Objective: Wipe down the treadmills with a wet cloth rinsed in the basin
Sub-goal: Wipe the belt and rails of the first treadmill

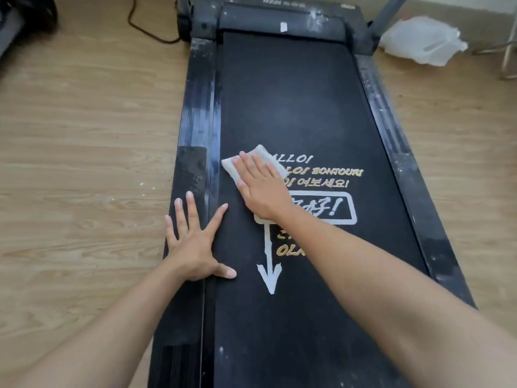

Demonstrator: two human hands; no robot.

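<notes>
A black treadmill [307,107] runs lengthwise up the middle of the view, its belt printed with white and gold lettering and a white arrow. A folded white cloth [265,156] lies on the left part of the belt. My right hand [260,186] presses flat on the cloth with straight fingers. My left hand [195,242] rests spread and flat across the left side rail and the belt's edge, nearer to me. The basin is not in view.
Dusty side rails [195,107] flank the belt, with white specks on the motor cover [282,21]. Wood-pattern floor lies on both sides. A black cable [145,26] trails at the far left, and a white plastic bag [422,40] sits at the far right by a metal leg.
</notes>
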